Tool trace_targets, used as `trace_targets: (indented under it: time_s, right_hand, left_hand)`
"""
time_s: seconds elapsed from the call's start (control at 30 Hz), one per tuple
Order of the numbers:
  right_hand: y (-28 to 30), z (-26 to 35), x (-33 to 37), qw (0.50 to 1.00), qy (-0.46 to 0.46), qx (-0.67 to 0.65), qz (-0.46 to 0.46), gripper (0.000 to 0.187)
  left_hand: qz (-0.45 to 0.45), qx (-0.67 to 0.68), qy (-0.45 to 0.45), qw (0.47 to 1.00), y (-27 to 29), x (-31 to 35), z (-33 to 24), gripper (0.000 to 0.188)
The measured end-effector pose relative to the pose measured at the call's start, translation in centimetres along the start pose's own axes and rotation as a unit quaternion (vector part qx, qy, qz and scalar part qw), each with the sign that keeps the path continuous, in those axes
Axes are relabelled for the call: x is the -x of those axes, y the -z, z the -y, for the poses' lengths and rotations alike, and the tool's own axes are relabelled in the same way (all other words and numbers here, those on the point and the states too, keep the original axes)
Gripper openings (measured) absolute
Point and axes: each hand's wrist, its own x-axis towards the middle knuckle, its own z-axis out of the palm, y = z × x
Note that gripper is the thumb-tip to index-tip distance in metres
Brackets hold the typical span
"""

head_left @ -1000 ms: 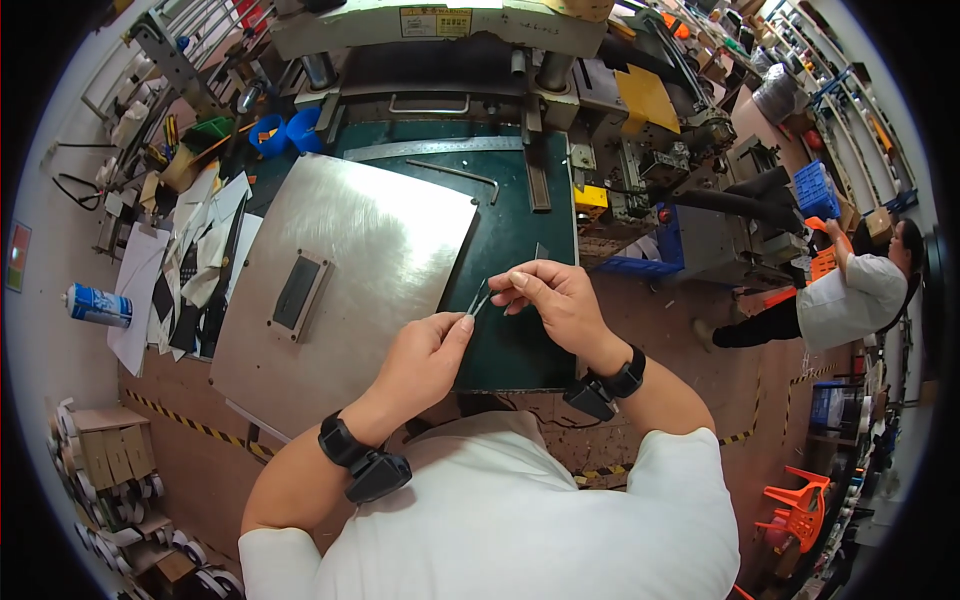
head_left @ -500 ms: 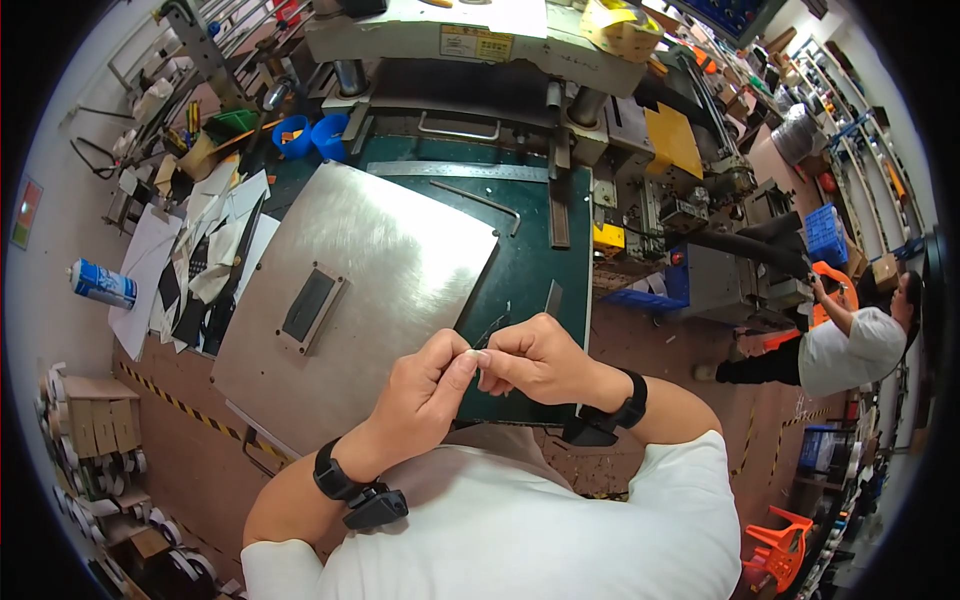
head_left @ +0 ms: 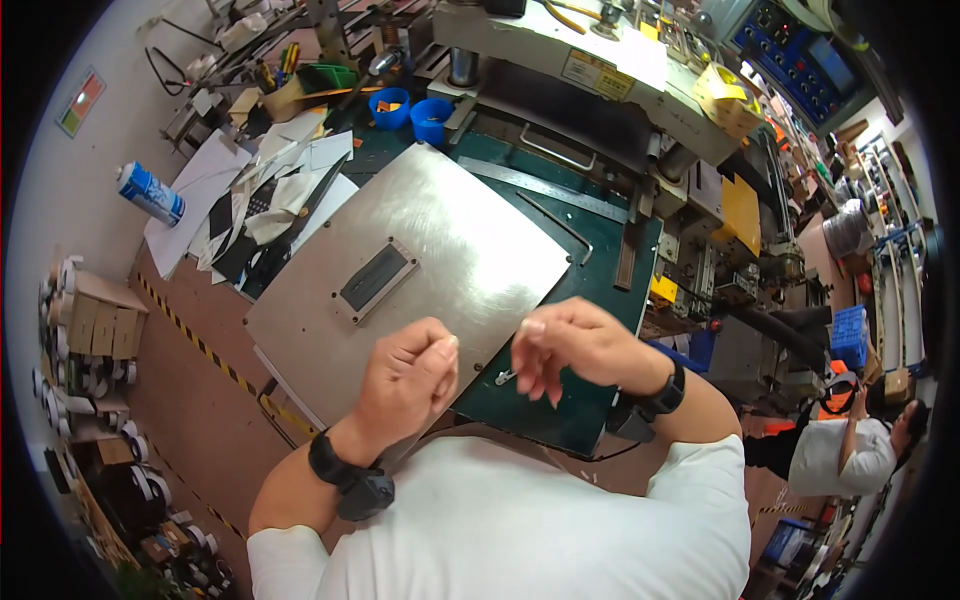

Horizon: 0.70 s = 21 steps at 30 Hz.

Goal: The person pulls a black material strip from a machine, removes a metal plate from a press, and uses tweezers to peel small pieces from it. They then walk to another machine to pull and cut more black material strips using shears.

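Note:
My left hand [head_left: 408, 378] is closed above the front edge of a brushed metal plate [head_left: 450, 240], thumb pressed against the curled fingers. What it pinches, if anything, is hidden. To its right, my right hand [head_left: 585, 348] hangs over the green work surface [head_left: 545, 410], its fingers loosely bent and apart, with nothing visible in them. The hands do not touch. Set in the metal plate is a small framed block with a dark rectangular insert [head_left: 375, 278]. A small whitish bit [head_left: 503, 378] lies on the green surface close to my right fingers.
Behind the plate lie a steel ruler [head_left: 545, 190] and a hex key [head_left: 555, 225], before a press machine [head_left: 560, 65]. Two blue cups [head_left: 430, 120], scrap sheets [head_left: 270, 190] and a spray can [head_left: 150, 193] are at left. Another person [head_left: 850, 450] is at far right.
My hands, pinched together before, have come apart. The right hand has loosened its fingers and the left stays closed. The whole view has turned, shifting the bench to the right.

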Motion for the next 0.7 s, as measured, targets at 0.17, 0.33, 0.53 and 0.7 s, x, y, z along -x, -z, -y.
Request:
trace_targets:
  time_s: [0.17,0.33,0.53,0.7]
  right_hand:
    - [7.8,0.0,-1.2,0.664,0.250,0.638,-0.298,0.014]
    - [12.8,-1.7,-2.7,0.614,0.091,0.690,-0.371,0.028]
    - [12.7,-0.6,-2.9,0.670,0.056,0.645,-0.363,0.026]
    - [11.1,2.3,-0.5,0.672,0.016,0.676,-0.304,0.018]
  left_hand:
    - [-0.094,-0.068,0.013,0.993,2.3,2.3,-1.5,0.013]
    - [-0.198,0.021,0.002,0.980,6.4,5.1,-0.6,0.011]
    - [-0.302,0.050,0.023,0.952,7.3,6.0,-2.0,0.013]
    - [-0.357,0.035,0.057,0.932,7.9,6.0,-2.4,0.017]
